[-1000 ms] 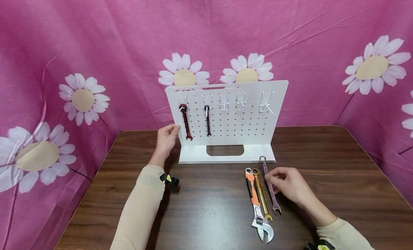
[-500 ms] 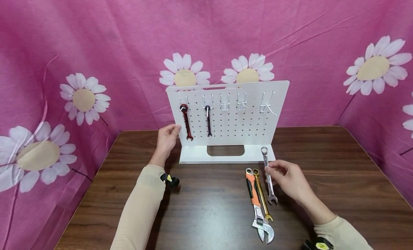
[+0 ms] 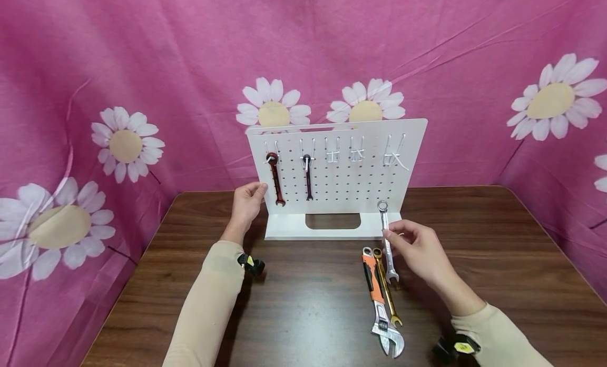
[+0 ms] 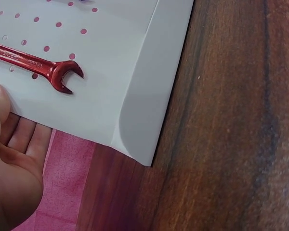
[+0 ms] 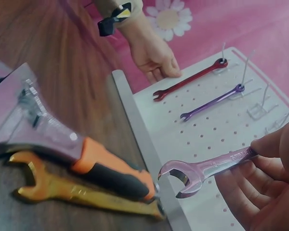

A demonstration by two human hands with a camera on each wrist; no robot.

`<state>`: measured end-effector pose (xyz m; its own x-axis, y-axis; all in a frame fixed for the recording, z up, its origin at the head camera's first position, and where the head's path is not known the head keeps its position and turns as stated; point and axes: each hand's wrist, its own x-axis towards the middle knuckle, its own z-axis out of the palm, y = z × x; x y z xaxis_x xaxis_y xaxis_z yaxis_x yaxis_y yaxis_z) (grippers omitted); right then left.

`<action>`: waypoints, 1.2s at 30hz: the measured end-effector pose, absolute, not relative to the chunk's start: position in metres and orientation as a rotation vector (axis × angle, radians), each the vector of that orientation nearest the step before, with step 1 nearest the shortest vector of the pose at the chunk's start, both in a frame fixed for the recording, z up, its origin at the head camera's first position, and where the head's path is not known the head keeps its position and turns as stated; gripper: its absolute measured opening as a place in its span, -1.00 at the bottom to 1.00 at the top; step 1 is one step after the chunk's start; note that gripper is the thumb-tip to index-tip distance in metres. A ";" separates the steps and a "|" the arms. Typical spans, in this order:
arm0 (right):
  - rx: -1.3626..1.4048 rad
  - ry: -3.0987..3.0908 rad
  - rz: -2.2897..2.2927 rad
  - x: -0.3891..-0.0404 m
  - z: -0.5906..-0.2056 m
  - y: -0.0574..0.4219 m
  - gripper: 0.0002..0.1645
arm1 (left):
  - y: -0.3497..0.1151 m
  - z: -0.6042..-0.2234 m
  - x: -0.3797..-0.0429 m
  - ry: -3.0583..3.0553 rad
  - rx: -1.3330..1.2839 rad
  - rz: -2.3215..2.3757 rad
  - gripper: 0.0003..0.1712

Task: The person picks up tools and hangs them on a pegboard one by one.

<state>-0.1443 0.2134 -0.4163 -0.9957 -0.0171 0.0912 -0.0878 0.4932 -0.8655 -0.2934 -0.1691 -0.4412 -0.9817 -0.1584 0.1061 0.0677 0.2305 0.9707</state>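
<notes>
My right hand (image 3: pixel 419 247) pinches a silver combination wrench (image 3: pixel 386 240) around its shank, ring end up and open end down. In the right wrist view the wrench's open jaw (image 5: pixel 197 175) faces the camera. At the pegboard's left edge, my left hand (image 3: pixel 247 204) grips the white pegboard (image 3: pixel 351 188), thumb in front and fingers behind. A red wrench (image 3: pixel 276 180) and a purple wrench (image 3: pixel 308 178) hang from hooks on its left half. On the table, left of my right hand, lie a gold wrench (image 3: pixel 389 290) and an orange-handled adjustable wrench (image 3: pixel 373 283), side by side.
Bare wire hooks (image 3: pixel 356 150) stick out from the pegboard's middle and right. The board's base (image 3: pixel 284 229) stands on a brown wooden table (image 3: pixel 294 304). A pink cloth (image 3: pixel 199 51) with white flowers hangs behind and at both sides.
My right hand has lifted the silver wrench off the table and carried it forward, slightly left, toward the board's right side. My left hand has kept its place on the board's edge.
</notes>
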 end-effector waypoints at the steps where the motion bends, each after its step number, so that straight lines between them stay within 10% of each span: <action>1: 0.094 -2.643 1.552 -0.145 -0.415 0.212 -0.71 | -0.169 -0.441 -0.293 -2.315 0.084 -1.843 -0.68; 36: 0.232 -2.434 1.729 -0.174 -0.390 0.169 -0.76 | -0.167 -0.442 -0.295 -2.328 0.111 -1.804 -0.70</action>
<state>-0.1738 0.1689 -0.3903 -0.9772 -0.0407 0.2084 -0.2102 0.3248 -0.9221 -0.2948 -0.1666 -0.4419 -0.9783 -0.1773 0.1068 0.0593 0.2545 0.9652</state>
